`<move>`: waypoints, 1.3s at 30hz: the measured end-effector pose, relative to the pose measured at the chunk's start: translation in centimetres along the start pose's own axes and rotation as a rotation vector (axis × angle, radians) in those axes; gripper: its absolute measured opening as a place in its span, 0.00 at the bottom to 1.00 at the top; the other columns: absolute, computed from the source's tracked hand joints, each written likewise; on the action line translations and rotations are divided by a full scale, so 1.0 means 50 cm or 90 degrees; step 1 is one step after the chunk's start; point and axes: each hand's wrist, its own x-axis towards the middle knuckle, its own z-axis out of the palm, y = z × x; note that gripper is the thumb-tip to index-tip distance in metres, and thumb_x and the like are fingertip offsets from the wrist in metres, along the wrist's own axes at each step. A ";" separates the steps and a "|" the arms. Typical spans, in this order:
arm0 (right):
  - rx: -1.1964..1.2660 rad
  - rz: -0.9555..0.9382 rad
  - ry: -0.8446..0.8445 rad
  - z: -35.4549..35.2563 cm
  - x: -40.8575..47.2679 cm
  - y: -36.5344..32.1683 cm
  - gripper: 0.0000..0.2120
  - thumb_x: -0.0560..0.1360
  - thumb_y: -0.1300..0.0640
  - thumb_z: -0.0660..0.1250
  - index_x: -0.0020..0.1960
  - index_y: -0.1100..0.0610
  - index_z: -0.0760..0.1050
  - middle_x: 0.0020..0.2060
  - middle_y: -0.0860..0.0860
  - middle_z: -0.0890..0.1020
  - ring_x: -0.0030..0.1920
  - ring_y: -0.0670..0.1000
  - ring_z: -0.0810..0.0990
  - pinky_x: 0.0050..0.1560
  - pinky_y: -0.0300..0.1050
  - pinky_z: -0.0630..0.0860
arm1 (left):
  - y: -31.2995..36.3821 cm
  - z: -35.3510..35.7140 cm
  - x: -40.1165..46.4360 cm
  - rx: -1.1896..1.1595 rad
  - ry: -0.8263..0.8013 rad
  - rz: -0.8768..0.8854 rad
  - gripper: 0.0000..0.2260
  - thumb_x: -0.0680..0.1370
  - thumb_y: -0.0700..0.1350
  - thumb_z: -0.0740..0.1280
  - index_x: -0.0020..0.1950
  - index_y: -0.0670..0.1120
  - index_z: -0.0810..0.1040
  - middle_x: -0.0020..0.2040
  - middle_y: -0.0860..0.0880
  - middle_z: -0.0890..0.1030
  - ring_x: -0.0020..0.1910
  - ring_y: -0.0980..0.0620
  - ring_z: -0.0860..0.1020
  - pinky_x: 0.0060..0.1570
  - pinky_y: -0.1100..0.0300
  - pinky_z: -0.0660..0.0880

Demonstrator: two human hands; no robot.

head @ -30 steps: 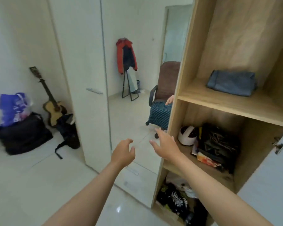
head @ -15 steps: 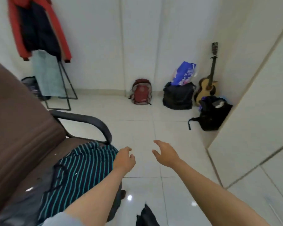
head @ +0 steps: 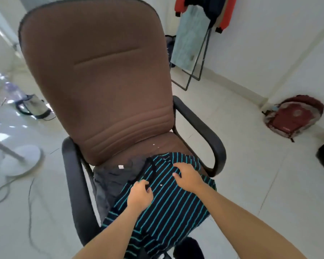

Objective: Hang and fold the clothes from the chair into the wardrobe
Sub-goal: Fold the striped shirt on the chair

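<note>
Chair (head: pixel 101 81) seat: striped shirt (head: pixel 168 206) half-covers blurry dark garment (head: pixel 110 182)

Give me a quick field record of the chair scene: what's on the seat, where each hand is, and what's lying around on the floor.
chair: brown office chair, black armrests
on seat: striped garment, hanging over the front edge; dark grey garment beside it, partly underneath
left hand: on the striped garment, fingers curled, grip unclear
right hand: open, fingers spread on the striped garment
floor: red backpack by the wall; white fan base
background: red jacket on a stand
wardrobe: out of view
</note>
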 end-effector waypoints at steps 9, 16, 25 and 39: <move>-0.164 -0.132 -0.194 0.099 0.325 0.006 0.22 0.80 0.53 0.60 0.72 0.55 0.65 0.72 0.53 0.65 0.70 0.56 0.66 0.65 0.54 0.70 | -0.125 0.037 0.110 -0.039 0.093 -0.248 0.18 0.78 0.50 0.61 0.67 0.47 0.71 0.66 0.45 0.68 0.66 0.44 0.66 0.62 0.53 0.70; -0.225 -0.189 -0.296 0.168 0.470 0.028 0.25 0.79 0.58 0.62 0.74 0.52 0.60 0.77 0.51 0.55 0.67 0.59 0.70 0.59 0.57 0.74 | -0.190 0.065 0.171 -0.023 0.127 -0.358 0.18 0.77 0.50 0.63 0.66 0.51 0.73 0.71 0.47 0.64 0.69 0.45 0.64 0.63 0.51 0.69; -0.236 -0.226 -0.291 0.168 0.484 0.026 0.18 0.75 0.60 0.67 0.59 0.52 0.63 0.56 0.56 0.72 0.46 0.57 0.77 0.43 0.52 0.75 | -0.185 0.053 0.156 -0.030 0.106 -0.346 0.12 0.75 0.43 0.65 0.56 0.55 0.78 0.55 0.49 0.80 0.53 0.48 0.77 0.54 0.52 0.74; -0.217 -0.353 -0.255 -0.041 0.272 -0.042 0.18 0.69 0.65 0.71 0.39 0.53 0.61 0.38 0.54 0.73 0.41 0.58 0.73 0.36 0.49 0.64 | -0.050 -0.010 -0.044 -0.067 0.244 -0.261 0.06 0.73 0.41 0.67 0.45 0.50 0.83 0.45 0.50 0.83 0.45 0.49 0.79 0.46 0.59 0.76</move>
